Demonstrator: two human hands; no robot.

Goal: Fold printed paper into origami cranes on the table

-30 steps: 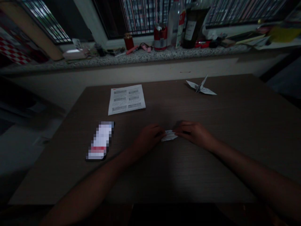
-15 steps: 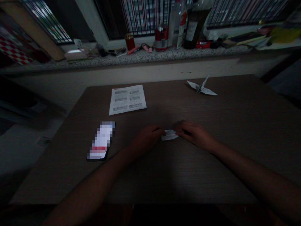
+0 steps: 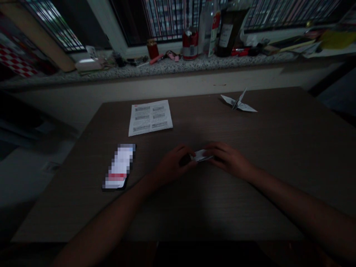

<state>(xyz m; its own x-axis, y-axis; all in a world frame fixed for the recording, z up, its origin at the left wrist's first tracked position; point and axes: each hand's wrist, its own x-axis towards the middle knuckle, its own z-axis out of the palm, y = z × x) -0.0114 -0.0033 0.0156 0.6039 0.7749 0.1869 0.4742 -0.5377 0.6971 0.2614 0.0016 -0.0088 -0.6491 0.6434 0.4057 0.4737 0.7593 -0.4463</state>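
Between my hands is a small folded piece of paper (image 3: 200,155), whitish with faint grey print, low over the middle of the table. My left hand (image 3: 178,160) pinches its left end between thumb and fingers. On the right end, my right hand (image 3: 224,155) grips the paper with its fingertips, which cover part of it. Beyond my right hand, a folded paper crane (image 3: 238,104) rests on the tabletop with its wings spread. A flat printed sheet (image 3: 150,118) lies past my left hand.
A phone (image 3: 119,167) with a lit, blurred screen lies left of my left forearm on the wooden table (image 3: 250,211). Behind the table, a stone windowsill (image 3: 167,68) carries a red can (image 3: 190,44), bottles (image 3: 226,35), a small jar (image 3: 152,49) and assorted small items.
The folded paper has tilted, its right end now higher. My left thumb has moved away from its fingers to the paper's near edge, and my right fingers reach further over the paper.
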